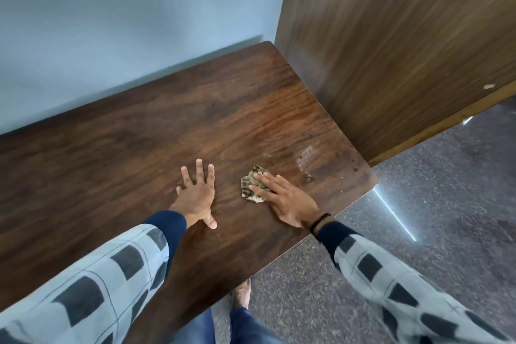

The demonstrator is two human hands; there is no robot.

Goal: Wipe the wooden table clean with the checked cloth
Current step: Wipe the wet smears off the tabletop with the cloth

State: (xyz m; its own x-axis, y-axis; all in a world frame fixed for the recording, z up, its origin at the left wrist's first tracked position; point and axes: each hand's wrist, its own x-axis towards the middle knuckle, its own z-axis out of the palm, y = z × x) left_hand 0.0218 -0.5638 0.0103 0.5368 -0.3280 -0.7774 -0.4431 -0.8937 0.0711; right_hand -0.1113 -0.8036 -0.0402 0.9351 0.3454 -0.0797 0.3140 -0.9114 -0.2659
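Note:
The dark wooden table [117,153] runs along the wall, its right end near me. A small crumpled checked cloth [252,186], brown and cream, lies on the table top near that end. My right hand [287,201] lies flat with its fingers pressing on the cloth's right part. My left hand [196,194] rests palm down on the bare wood, fingers spread, a hand's width left of the cloth. A pale wet smear [307,158] and a few dark drops [308,179] mark the wood just beyond the cloth to the right.
A tall wooden panel [405,50] stands against the table's right end. A pale blue wall [111,22] backs the table. Grey speckled floor [446,204] lies to the right and in front, where my bare foot [241,294] stands by the table's front edge.

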